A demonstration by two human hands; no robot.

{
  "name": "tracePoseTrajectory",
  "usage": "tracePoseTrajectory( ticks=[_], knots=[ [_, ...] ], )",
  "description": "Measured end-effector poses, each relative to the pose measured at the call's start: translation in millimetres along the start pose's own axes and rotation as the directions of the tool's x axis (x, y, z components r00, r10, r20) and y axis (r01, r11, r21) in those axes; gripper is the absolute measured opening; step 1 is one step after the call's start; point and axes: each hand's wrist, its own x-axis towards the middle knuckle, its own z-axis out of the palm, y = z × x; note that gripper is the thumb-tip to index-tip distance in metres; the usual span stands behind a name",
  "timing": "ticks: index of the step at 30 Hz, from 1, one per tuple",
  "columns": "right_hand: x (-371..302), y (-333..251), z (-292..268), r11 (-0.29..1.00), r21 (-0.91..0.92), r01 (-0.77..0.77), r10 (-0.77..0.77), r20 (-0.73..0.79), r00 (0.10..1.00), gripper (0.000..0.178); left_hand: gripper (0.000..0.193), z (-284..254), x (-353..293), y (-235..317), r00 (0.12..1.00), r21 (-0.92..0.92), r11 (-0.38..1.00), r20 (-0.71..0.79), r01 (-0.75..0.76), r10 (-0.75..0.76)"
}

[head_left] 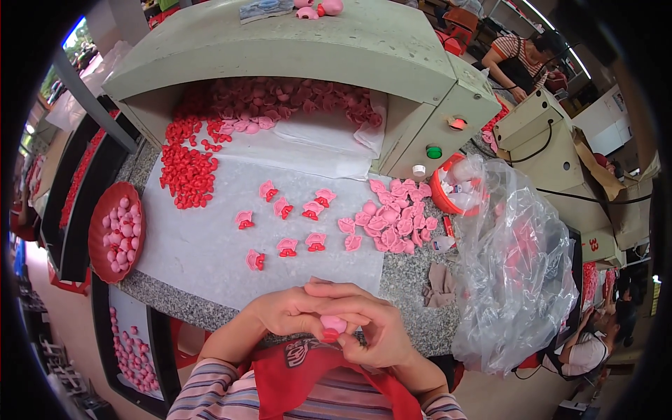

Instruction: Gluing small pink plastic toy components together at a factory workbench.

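Observation:
Close to my body, over the table's near edge, both hands pinch one small pink-and-red plastic piece (333, 326). The thumb and fingers of my left hand (288, 312) close on its left side. My right hand (378, 332) grips it from the right, with the fingers of the two hands overlapping above it. Its pink part is rounded, and red shows below; the fingers hide the rest. On the white sheet (203, 252) beyond my hands stand several pink shell pieces with red parts fitted to them (288, 246).
A heap of red bow-shaped parts (187, 175) lies far left; pink shells (395, 217) are piled right. A red bowl (96, 238) holds pink balls. Behind stands a pale green box-shaped machine (294, 52). A clear plastic bag (514, 280), an orange tub (444, 199) and cloth (439, 285) are right.

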Motion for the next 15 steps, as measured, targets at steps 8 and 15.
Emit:
tracePoseTrajectory(
  ticks=[8,15],
  knots=[
    [0,10,-9,0.990,0.065,0.125,-0.132,0.123,0.984,0.046,0.043,0,4,6,0.982,0.098,0.985,0.136,-0.146,0.132],
    [-10,20,-12,0.984,-0.001,0.177,-0.174,-0.176,0.969,0.043,0.041,7,9,7,0.933,0.143,0.973,-0.289,-0.179,0.214]
  ],
)
